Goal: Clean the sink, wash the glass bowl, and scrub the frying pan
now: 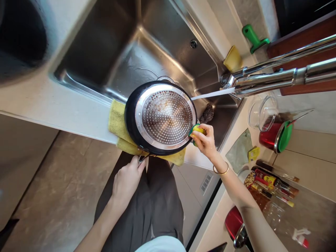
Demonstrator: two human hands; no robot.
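Note:
A black frying pan (pixel 168 117) is tilted over the sink's front edge, its dotted metal underside facing me and marked with brown stains. My left hand (pixel 128 180) is closed around the pan's handle, just below the rim. In my right hand (pixel 206 141) a yellow and green sponge (pixel 198 130) is pinched against the pan's right rim. Under the pan a yellow cloth (pixel 117 120) hangs over the counter edge. Water runs from the chrome faucet (pixel 273 82) down to the pan's upper right side.
The steel sink (pixel 147 52) lies beyond the pan, with a dark scouring pad (pixel 207 113) at its right. A green-handled scraper (pixel 253 36) and a yellow sponge or cloth (pixel 233 59) are behind the faucet. A glass bowl (pixel 262 112), red canister (pixel 275 136) and bottles (pixel 274 182) stand right.

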